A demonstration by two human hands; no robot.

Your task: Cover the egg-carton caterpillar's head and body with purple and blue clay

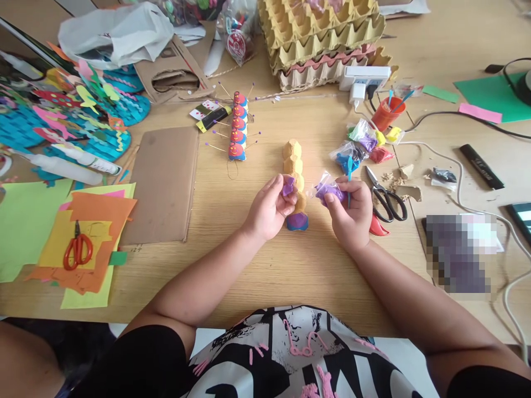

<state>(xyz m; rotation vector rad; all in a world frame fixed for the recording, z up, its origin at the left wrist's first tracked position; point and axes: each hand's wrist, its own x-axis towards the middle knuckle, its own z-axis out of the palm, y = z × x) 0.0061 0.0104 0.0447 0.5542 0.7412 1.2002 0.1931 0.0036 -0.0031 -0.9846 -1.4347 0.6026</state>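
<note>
My left hand (pixel 269 210) was closed around a small lump of purple clay (pixel 287 186), pinched between thumb and fingers and pressed against the side of the egg-carton strip (pixel 293 166). That strip lay lengthwise on the wooden table (pixel 265 265) between my hands, bare cardboard cups except for the nearest one, which was covered in blue and purple. My right hand (pixel 352 213) gripped a clear bag of purple clay (pixel 327 189) and, upright between its fingers, a thin blue stick (pixel 349 179).

Just right of that hand lay black-handled scissors (pixel 385 198). To my left sat a flat cardboard sheet (pixel 165 182) and, nearer the edge, coloured paper sheets (pixel 83 243) with orange scissors (pixel 77 250) on top.

Farther out stood a finished strip painted red and blue (pixel 238 128), stuck with pins, and to the right more small clay bags (pixel 360 145) beside an orange cup (pixel 385 113). Stacked egg trays (pixel 323 38) filled the far side.
</note>
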